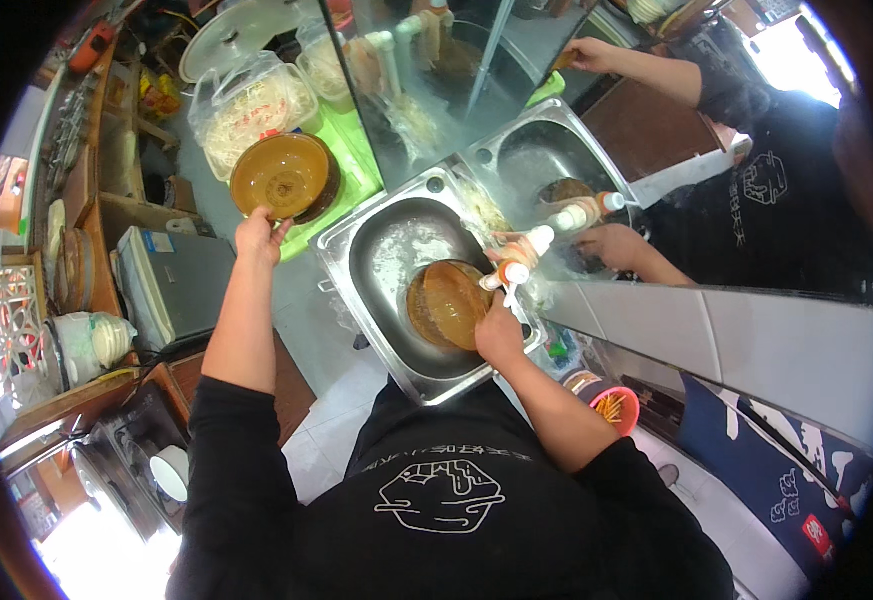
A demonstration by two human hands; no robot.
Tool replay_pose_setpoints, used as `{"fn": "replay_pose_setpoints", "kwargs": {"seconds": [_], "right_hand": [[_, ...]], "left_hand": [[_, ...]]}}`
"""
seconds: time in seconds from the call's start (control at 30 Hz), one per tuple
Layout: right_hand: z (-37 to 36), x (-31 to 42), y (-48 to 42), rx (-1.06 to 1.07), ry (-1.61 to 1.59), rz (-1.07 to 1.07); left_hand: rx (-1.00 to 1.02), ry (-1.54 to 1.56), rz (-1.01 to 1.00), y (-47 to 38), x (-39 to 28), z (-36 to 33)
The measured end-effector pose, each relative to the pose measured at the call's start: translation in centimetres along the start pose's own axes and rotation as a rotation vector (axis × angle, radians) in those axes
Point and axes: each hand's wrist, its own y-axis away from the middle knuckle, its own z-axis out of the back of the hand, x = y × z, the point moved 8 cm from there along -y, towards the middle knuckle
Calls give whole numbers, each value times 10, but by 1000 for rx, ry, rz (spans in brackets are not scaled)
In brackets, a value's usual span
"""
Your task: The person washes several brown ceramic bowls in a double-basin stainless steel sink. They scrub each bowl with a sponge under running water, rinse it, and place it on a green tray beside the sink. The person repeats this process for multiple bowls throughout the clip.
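Note:
My left hand (259, 236) grips the near rim of a glossy brown bowl (284, 176). This bowl is over a light green plastic surface (350, 150), beside a clear tub of bean sprouts (260, 112); whether another bowl sits beneath it, I cannot tell. In the stainless steel sink (365, 255), my right hand (502, 334) holds the right edge of a second brown bowl (455, 304), which is tilted. Two rims seem to overlap there, so it may be one bowl or two. A white plastic faucet (534, 244) reaches over the sink's right side, close to my right hand.
A mirror (474, 97) behind the sink reflects the basin, faucet and my arms. Left stand a grey box-like appliance (181, 277) and wooden shelving (118, 161). A large metal lid (230, 37) leans at the back. Low on the right is a pink-rimmed bucket (628, 409) with thin sticks.

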Motion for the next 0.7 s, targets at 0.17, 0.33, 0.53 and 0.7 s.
{"fn": "replay_pose_setpoints", "kwargs": {"seconds": [0.17, 0.33, 0.53, 0.7], "right_hand": [[22, 27, -3, -214, 166, 263], [6, 0, -24, -64, -105, -144], [6, 3, -27, -42, -77, -107], [17, -10, -10, -24, 53, -67]], "left_hand": [[-57, -83, 43, -31, 9, -2], [-189, -188, -35, -31, 3, 0], [-261, -289, -55, -6, -4, 2], [-149, -198, -144, 13, 31, -6]]}}
